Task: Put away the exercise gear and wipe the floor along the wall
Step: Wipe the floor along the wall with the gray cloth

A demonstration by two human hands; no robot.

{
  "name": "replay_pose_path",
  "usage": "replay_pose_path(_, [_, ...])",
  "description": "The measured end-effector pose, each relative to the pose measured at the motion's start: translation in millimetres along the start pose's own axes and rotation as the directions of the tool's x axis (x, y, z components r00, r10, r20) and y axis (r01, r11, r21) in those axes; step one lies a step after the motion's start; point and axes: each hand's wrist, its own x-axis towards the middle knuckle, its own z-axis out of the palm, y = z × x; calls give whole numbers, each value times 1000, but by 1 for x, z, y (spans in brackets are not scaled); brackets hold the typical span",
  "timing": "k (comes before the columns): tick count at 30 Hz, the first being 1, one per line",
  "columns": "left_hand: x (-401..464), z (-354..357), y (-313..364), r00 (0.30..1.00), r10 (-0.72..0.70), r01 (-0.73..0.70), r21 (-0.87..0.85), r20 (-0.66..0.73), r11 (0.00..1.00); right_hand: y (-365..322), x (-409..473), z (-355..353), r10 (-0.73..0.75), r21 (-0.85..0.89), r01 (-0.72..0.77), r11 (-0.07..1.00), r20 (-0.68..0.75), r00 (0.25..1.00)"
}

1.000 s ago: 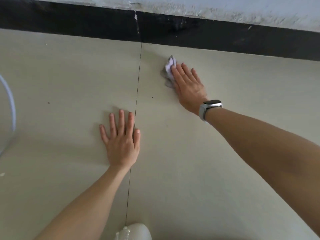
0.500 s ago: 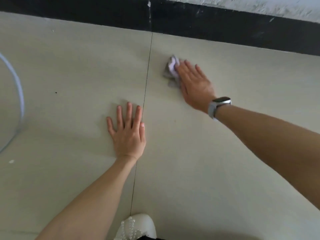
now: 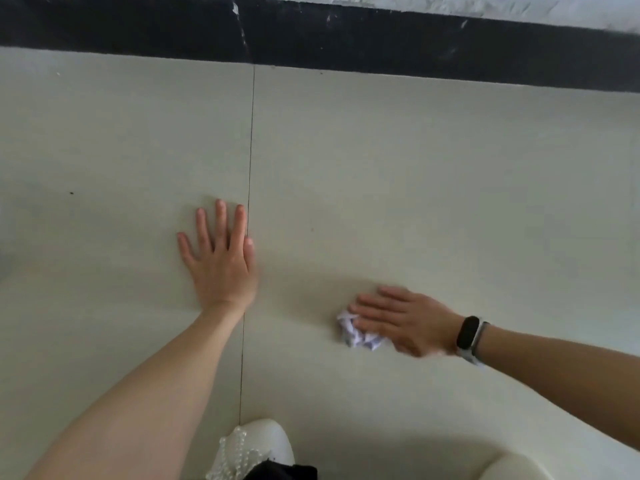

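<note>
White leather and a string of pearl-like beads at the very bottom edge: that's the toe of a shoe [image 3: 256, 445], sitting right beside the dark grout line [image 3: 247, 168] that runs up the pale floor [image 3: 415, 185]. Just above and to the right, the right hand [image 3: 405, 322] lies flat, palm down, fingers extended and close together, pressing a crumpled white and lilac tissue wad [image 3: 358, 336] against the tile; the wad pokes out under the fingertips and the near edge of the palm, and the hand looks a little smeared with motion blur. A dark band with a pale strap, the wristband [image 3: 471, 336], wraps the wrist behind it. Over to the left and slightly farther out, the left hand [image 3: 221, 261] is planted on the floor, empty, fingers spread and pointing toward the wall, the index finger right along the grout line with the thumb across it. Between the two hands there's bare tile, the pair well apart. Farther on, a few dark specks dot the tiles. At the far end the floor meets a black skirting strip [image 3: 381, 43], scuffed with white marks, and above it a sliver of rough white wall [image 3: 519, 6].
</note>
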Motion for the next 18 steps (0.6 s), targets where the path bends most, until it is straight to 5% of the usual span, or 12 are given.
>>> replay_pose_path(2, [0, 0, 2, 1000, 6, -6, 4, 2, 1000, 53, -10, -10, 424, 20, -425, 905, -115, 898])
replay_pose_path(4, [-1, -2, 8, 1000, -26, 26, -11, -11, 1000, 108, -28, -24, 814, 177, -795, 580, -142, 563])
replay_pose_path(6, [-3, -5, 21, 993, -115, 116, -56, 12, 992, 144, -43, -34, 964, 316, -911, 265, -88, 250])
replay_pose_path(7, [-5, -6, 29, 988, -154, 155, -81, 16, 985, 146, -41, -37, 985, 359, -917, 175, -58, 165])
replay_pose_path(8, [-9, -8, 39, 987, -159, 161, -99, 19, 982, 137, -34, -37, 987, 389, -907, 162, -46, 156])
replay_pose_path(9, [-15, -10, 49, 993, -119, 121, -106, 28, 987, 120, -26, -33, 973, 389, -892, 230, -74, 219])
replay_pose_path(11, [-25, -10, 68, 997, 58, -52, -92, 60, 994, 61, -14, -17, 830, 282, -781, 557, -167, 532])
replay_pose_path(13, [-26, -10, 83, 979, 187, -182, -63, 78, 981, -9, -11, -1, 461, 112, -447, 887, -170, 871])
replay_pose_path(14, [-24, -9, 89, 973, 214, -211, -45, 81, 976, -34, -15, 5, 260, 74, -252, 965, -121, 958])
replay_pose_path(16, [-18, -6, 100, 964, 246, -248, 7, 103, 969, -52, -32, 13, 18, 97, -15, 995, -35, 999])
replay_pose_path(18, [-8, -4, 115, 954, 280, -286, 44, 106, 957, -20, -54, 16, 83, 61, -80, 995, -55, 995])
